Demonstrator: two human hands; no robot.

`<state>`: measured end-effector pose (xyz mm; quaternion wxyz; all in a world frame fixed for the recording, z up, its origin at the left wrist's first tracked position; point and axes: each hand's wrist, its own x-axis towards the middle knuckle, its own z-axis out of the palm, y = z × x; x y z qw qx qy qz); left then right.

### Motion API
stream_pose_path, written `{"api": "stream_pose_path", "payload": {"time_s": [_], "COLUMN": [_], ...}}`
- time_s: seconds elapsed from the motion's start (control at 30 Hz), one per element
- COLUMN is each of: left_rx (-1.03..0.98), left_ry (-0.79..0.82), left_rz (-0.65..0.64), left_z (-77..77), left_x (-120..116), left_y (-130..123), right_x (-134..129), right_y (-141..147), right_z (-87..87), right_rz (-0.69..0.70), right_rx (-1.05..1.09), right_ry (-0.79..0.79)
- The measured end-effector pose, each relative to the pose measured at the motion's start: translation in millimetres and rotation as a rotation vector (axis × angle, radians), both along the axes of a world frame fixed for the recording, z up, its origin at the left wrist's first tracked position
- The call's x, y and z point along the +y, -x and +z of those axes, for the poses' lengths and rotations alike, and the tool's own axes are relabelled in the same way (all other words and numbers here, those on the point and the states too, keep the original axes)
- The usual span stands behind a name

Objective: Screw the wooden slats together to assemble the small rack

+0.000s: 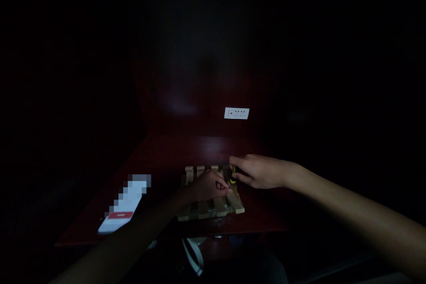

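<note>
My right hand (pixel 251 171) is wrapped round the yellow-and-black handle of a screwdriver (pixel 233 178), which points down at a wooden slat. Just left of it, the fingers of my left hand (pixel 210 185) are pinched together by the tool's lower end. Whatever they hold is too small and dark to make out. Beneath both hands lies a rack of pale wooden slats (pixel 237 204), set side by side on crosspieces. My left hand and wrist cover its middle.
The slats rest on a dark red table (pixel 166 227), with its front edge close to me. A lit, partly blurred phone-like screen (pixel 124 206) lies at the left. On the back wall is a white socket plate (pixel 236 113). A pale strap (pixel 193 257) hangs below the edge.
</note>
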<state>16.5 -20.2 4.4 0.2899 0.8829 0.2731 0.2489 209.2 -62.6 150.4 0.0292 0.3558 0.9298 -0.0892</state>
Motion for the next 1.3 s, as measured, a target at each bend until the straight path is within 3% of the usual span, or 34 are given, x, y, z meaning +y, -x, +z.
{"api": "stream_pose_path", "payload": {"time_s": [0.23, 0.47, 0.77, 1.03, 1.3], "left_rx": [-0.004, -0.019, 0.013, -0.030, -0.012], "left_ry": [0.003, -0.015, -0.018, -0.037, -0.039], "left_rz": [0.001, -0.005, -0.012, -0.009, -0.014], "left_z": [1.8, -3.3, -0.6, -6.2, -2.5], "left_x": [-0.2, 1.7, 1.5, 3.2, 2.1], "left_y": [-0.4, 0.8, 0.6, 0.4, 0.2], "right_x": [0.4, -1.4, -1.2, 1.6, 1.4], "right_y": [-0.3, 1.6, 1.7, -4.0, -2.6], "right_z": [-1.6, 0.7, -1.4, -3.4, -2.4], "right_rz": [-0.060, 0.034, -0.029, 0.008, -0.031], "right_rx": [-0.052, 0.019, -0.052, 0.010, -0.021], "right_ry": [-0.052, -0.032, -0.079, 0.021, 0.008]}}
